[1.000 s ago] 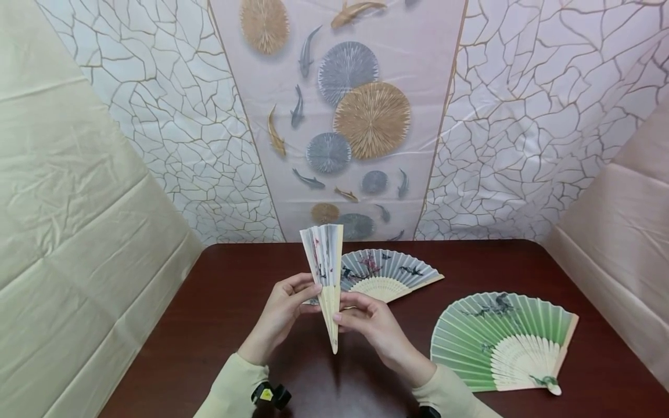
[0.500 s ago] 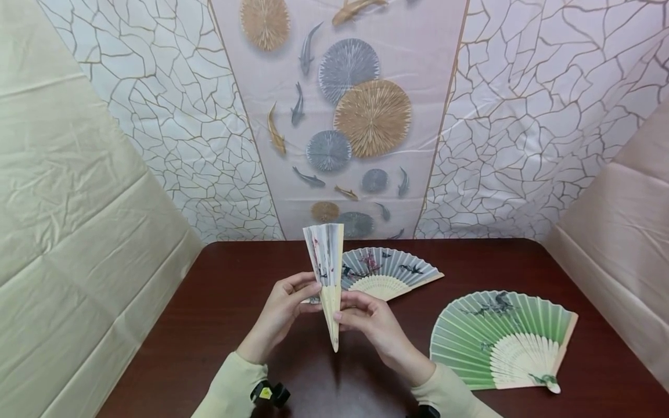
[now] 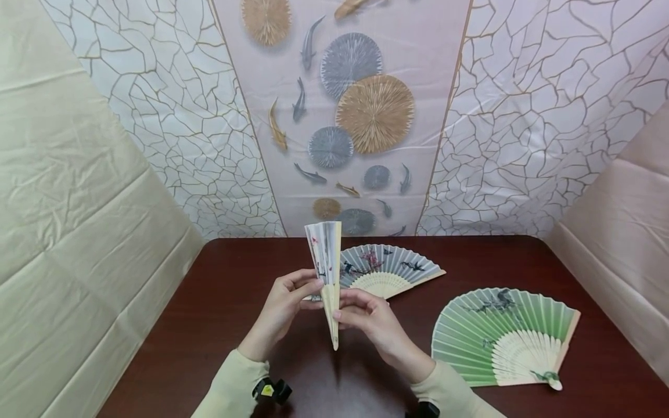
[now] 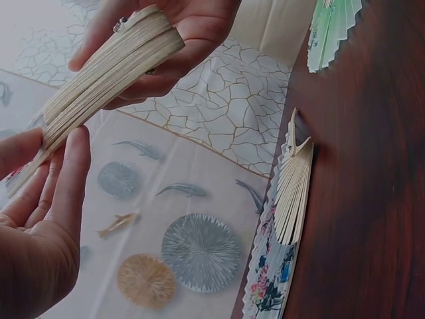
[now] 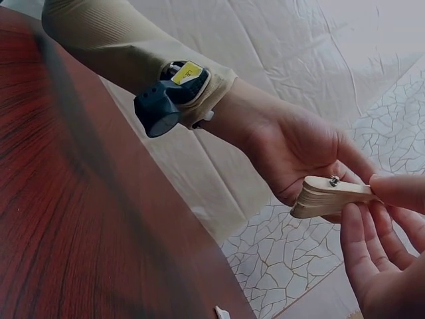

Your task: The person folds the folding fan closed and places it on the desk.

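Observation:
In the head view, a mostly folded hand fan stands upright above the table, its pivot end down. It has pale cloth with red blossoms and light wooden ribs. My left hand pinches its left side, where cloth meets ribs. Lower down, my right hand pinches the ribs from the right. The left wrist view shows the stacked rib edges between both hands. A metal pivot pin shows at the rib end in the right wrist view. Some fingers are hidden behind the fan.
Behind the hands, a spread grey fan with blossoms lies on the dark red-brown table, its left part hidden. A spread green fan lies at the right. Patterned cloth hangs behind the table; pale cloth walls flank it.
The held fan's cloth top has narrowed slightly, its left edge moving right. Both hands keep nearly the same place and grip. The head view has shifted slightly; the fans on the table lie as before.

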`<state>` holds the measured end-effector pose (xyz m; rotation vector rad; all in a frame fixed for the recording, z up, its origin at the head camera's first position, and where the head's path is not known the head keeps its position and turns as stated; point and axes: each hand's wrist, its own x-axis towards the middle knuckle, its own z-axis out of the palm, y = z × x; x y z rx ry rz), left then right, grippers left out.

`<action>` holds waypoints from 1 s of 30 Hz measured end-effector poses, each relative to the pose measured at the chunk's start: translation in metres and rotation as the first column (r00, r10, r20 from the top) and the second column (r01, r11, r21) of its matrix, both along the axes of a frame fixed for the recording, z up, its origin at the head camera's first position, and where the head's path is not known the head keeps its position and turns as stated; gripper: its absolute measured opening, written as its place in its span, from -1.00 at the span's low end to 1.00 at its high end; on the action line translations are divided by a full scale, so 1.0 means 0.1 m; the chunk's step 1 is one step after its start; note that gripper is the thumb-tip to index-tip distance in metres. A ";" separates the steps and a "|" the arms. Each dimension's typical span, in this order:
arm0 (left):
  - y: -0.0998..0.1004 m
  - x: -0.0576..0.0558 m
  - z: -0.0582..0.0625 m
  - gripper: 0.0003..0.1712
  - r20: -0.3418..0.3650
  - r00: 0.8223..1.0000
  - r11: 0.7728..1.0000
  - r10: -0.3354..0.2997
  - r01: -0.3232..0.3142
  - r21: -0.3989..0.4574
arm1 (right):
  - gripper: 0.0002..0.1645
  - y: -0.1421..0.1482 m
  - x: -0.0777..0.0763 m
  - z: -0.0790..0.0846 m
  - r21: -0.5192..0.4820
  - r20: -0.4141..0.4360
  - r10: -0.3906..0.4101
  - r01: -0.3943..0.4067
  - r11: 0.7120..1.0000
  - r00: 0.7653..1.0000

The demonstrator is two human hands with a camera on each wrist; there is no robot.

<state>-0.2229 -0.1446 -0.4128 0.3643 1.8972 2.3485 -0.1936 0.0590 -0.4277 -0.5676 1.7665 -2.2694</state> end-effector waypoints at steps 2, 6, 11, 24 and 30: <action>0.00 0.00 0.00 -0.68 0.003 1.000 1.000 -0.003 0.003 -0.005 | -0.48 0.00 0.00 0.00 -0.003 -0.003 0.003 -0.003 1.000 1.000; -0.01 0.00 -0.02 -0.74 0.018 1.000 1.000 -0.011 0.011 -0.001 | -0.47 0.00 0.01 -0.01 0.005 0.003 0.002 -0.002 1.000 1.000; -0.01 0.02 -0.04 -0.83 0.036 0.999 1.000 -0.003 0.003 0.015 | -0.46 -0.01 0.02 -0.02 0.018 0.005 -0.001 0.001 1.000 1.000; -0.05 -0.01 -0.03 -0.80 0.042 0.998 0.999 0.046 -0.046 -0.010 | -0.42 -0.09 0.05 -0.02 0.125 -0.058 -0.083 0.090 0.988 0.995; -0.06 -0.03 -0.04 -0.81 0.037 0.998 0.998 0.055 -0.055 -0.003 | -0.44 -0.12 0.04 -0.04 0.171 -0.159 -0.115 0.142 0.975 0.981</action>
